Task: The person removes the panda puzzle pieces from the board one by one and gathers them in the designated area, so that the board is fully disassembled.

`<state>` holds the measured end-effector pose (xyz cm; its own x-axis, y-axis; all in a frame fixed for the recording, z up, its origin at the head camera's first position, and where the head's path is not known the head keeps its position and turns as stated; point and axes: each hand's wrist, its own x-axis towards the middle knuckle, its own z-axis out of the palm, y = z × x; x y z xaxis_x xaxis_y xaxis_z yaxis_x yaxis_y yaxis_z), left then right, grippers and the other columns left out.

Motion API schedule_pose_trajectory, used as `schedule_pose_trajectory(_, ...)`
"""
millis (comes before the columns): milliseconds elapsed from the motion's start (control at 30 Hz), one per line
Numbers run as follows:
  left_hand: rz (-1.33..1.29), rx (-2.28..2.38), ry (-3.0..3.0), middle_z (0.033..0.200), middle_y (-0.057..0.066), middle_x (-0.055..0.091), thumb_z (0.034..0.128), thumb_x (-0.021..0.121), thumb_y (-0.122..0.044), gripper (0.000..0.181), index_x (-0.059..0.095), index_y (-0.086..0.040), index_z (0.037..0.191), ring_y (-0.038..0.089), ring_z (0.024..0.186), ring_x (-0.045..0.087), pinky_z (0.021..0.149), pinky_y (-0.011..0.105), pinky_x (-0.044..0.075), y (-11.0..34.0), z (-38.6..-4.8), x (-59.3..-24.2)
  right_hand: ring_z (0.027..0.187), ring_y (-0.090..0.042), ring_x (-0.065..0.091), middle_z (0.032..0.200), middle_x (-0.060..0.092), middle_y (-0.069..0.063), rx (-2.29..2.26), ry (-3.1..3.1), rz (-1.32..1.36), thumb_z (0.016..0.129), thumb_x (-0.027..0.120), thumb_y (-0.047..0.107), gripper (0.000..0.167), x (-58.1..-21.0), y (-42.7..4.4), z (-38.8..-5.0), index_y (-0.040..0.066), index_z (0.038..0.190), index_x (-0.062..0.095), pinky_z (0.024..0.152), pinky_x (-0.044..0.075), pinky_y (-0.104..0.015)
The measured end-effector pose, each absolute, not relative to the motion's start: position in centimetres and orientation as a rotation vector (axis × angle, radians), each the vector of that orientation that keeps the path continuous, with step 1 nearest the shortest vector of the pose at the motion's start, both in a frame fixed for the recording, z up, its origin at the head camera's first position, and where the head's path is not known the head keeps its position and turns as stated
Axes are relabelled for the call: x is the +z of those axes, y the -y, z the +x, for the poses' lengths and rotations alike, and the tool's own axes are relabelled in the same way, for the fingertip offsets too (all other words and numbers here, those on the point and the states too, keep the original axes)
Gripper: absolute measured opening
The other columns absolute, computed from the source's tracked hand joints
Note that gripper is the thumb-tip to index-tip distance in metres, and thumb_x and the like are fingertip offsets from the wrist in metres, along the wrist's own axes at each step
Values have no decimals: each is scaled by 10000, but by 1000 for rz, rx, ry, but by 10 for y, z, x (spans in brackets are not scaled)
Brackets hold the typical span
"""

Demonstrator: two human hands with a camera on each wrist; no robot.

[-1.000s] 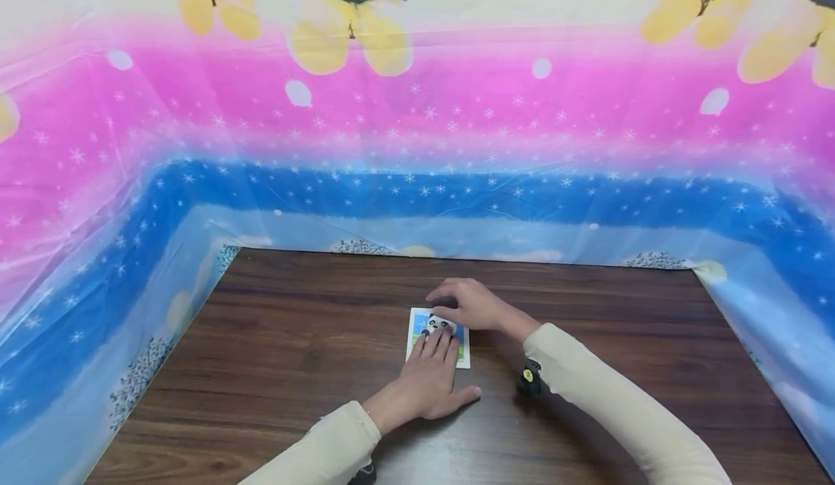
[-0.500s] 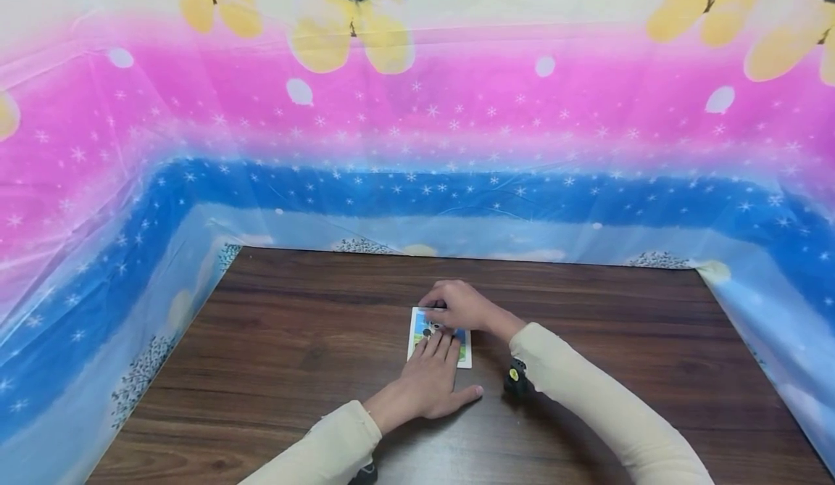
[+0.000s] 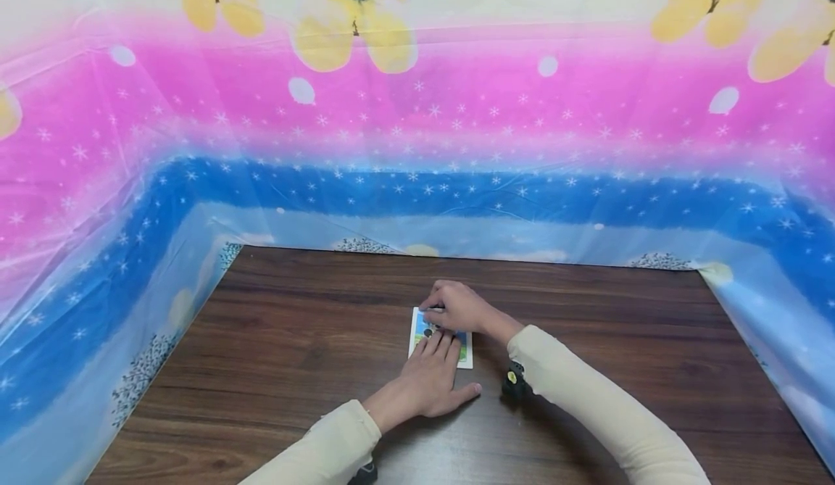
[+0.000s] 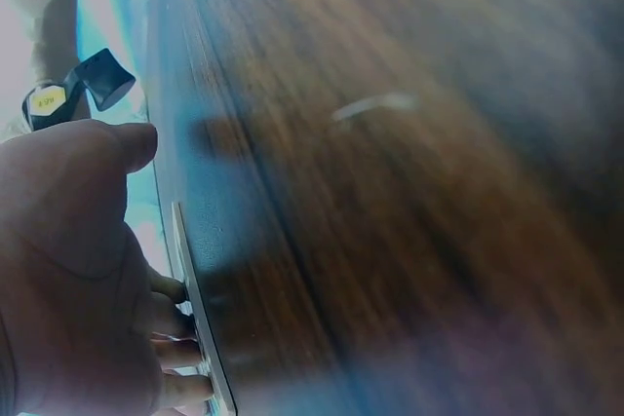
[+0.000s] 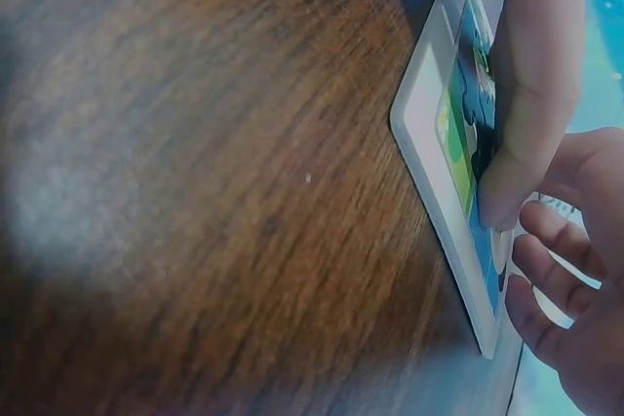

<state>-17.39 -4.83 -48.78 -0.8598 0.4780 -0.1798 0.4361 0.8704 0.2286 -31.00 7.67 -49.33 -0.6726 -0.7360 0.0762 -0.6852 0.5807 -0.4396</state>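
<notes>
A small panda-picture jigsaw puzzle (image 3: 466,357) with a white border lies flat on the brown wooden table. My left hand (image 3: 424,382) rests on its lower part, fingers straight and thumb spread toward the table. In the left wrist view the left fingers (image 4: 175,390) lie over the board's edge. My right hand (image 3: 458,307) bends over the upper left corner, index finger and thumb close together there, hiding the panda's face. The right wrist view shows the right hand (image 5: 585,289) with curled fingers beside the puzzle (image 5: 419,109). Whether a piece is between its fingertips is hidden.
The wooden table (image 3: 293,369) stretches out on all sides of the puzzle. A pink and blue patterned curtain (image 3: 391,195) hangs along the back and both sides. Black wrist-worn cameras sit under both cream sleeves (image 3: 587,391).
The right hand has shifted slightly left, its thumb and index finger drawing together over the panda's face, which showed before. The left hand stays where it was on the puzzle.
</notes>
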Motion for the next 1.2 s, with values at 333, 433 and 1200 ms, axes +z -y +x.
schedule_pose_trajectory(333,712,245,-2798,1697,164,162,1019,415,-641,883,230,-19,1617,305,1569,156,1242,503,227,50,-174,-485,809,-77,563,986,633,34,-776,-2649,-1204,1009,661,212,205,-495,-77,-312,120,1145,784,709,506,-284)
schedule_pose_trajectory(433,715,238,-2795,1698,158,164,1018,414,-644,881,236,-23,1617,303,1569,157,1242,499,227,50,-174,-485,827,-77,585,1004,647,26,-798,-2640,-1186,1018,650,195,202,-494,-77,-312,111,1147,780,734,522,-285)
schedule_pose_trajectory(1200,698,266,-2791,1698,195,122,981,455,-691,988,175,9,1618,297,1576,116,1253,481,203,47,-178,-486,923,-103,652,1068,703,6,-867,-2598,-1102,1009,660,132,141,-494,-78,-314,128,1115,753,827,550,-315)
